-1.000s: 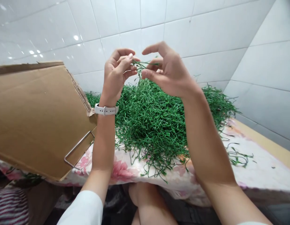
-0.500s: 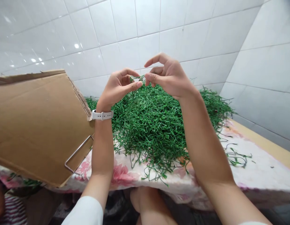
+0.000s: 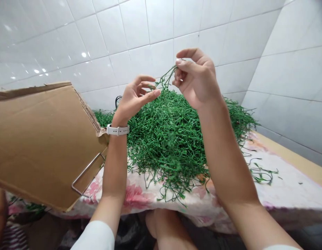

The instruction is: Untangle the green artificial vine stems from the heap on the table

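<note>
floral cloth [image 3: 293, 187] bears a tangled green heap [image 3: 176, 139]; brown cardboard [image 3: 46, 139] tilts at left. right hand [image 3: 198, 76], raised, pinches thin green stems [image 3: 165, 80] above the heap; left hand [image 3: 133, 99] (pale strap [image 3: 118, 130] at wrist) loosely open beside them.

Right hand [image 3: 196, 74]: raised, thumb and forefinger pinching thin green stems [image 3: 168, 76] that slope down toward the left hand. Left hand [image 3: 137, 95]: beside the stems' lower ends, fingers parted from thumb; contact cannot be confirmed. Watch [image 3: 118, 130] with pale strap on left wrist. Large tangled green pile [image 3: 176, 135] lies below both hands on a floral cloth [image 3: 293, 187]. Cardboard [image 3: 43, 142] stands tilted left of the pile, a bent metal wire [image 3: 85, 170] at its lower corner.
</note>
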Available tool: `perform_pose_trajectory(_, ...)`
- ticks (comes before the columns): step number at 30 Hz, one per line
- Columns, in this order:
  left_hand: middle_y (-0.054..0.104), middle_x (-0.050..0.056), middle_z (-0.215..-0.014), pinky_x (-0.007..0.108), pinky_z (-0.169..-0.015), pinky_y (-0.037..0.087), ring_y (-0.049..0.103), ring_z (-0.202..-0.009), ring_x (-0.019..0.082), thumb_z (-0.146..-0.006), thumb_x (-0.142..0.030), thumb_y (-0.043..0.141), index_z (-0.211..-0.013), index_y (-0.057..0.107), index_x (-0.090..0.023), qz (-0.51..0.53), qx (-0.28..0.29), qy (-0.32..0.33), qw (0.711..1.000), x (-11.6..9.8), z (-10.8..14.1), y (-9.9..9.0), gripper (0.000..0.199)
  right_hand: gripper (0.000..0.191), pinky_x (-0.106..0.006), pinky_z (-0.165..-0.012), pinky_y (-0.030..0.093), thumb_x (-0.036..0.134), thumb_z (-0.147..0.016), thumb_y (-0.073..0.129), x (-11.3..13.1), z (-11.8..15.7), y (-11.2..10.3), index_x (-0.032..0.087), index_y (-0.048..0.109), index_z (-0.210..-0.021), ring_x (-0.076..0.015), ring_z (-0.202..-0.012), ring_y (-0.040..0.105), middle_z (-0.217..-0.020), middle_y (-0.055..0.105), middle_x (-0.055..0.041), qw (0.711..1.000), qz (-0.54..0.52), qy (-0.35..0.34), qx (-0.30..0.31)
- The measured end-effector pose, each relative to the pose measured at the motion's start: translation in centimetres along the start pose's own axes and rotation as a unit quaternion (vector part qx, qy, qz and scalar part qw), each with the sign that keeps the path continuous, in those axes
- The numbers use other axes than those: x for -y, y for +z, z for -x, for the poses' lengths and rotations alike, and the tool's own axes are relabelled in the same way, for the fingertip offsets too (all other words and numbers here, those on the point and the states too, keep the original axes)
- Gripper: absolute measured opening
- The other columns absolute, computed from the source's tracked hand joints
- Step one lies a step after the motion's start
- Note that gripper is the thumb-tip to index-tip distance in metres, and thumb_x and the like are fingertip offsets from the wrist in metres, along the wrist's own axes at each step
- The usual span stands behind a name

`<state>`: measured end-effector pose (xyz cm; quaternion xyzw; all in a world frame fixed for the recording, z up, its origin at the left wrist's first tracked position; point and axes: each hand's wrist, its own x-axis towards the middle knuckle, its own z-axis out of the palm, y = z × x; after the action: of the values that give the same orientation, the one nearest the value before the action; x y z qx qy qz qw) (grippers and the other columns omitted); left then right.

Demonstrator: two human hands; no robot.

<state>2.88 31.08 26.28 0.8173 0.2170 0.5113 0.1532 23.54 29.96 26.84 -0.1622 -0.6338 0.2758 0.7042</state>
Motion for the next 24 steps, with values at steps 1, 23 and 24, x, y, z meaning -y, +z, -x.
perform_pose_trajectory(1, 0.070, 0.008, -0.101, 0.022, -0.061, 0.052, 0.068, -0.081, 0.014, -0.081, -0.043, 0.086, -0.115, 0.066, -0.023, 0.005, -0.003, -0.005, 1.000, 0.0, -0.1, 0.4, 0.044, 0.033, -0.036, -0.058, 0.048, 0.059, -0.083, 0.076, -0.1, 0.0, 0.1, 0.033, 0.060, -0.098, -0.0222, -0.070, 0.063, -0.067, 0.059, -0.0002, 1.000, 0.006, 0.005, -0.001)
perform_pose_trajectory(23, 0.040, -0.003, -0.057, 0.031, -0.054, 0.027, 0.037, -0.053, 0.013, -0.102, -0.057, 0.052, -0.075, 0.065, -0.021, -0.085, 0.123, 0.085, 0.985, -0.4, -0.3, 4.2, 0.047, 0.061, -0.036, -0.049, 0.031, 0.089, -0.078, 0.051, -2.0, -1.3, -1.2, 0.029, 0.038, -0.074, -0.0191, -0.053, 0.032, -0.057, 0.024, 0.0034, 0.997, -0.012, 0.051, -0.054)
perform_pose_trajectory(24, 0.040, -0.003, -0.056, 0.031, -0.054, 0.028, 0.038, -0.053, 0.013, -0.103, -0.051, 0.052, -0.074, 0.066, -0.022, -0.112, 0.128, 0.093, 0.981, -0.7, -0.2, 3.9, 0.043, 0.064, -0.036, -0.048, 0.029, 0.093, -0.077, 0.046, -1.5, -1.0, -0.7, 0.030, 0.039, -0.076, -0.0195, -0.052, 0.029, -0.057, 0.023, 0.0037, 0.996, -0.011, 0.060, -0.070)
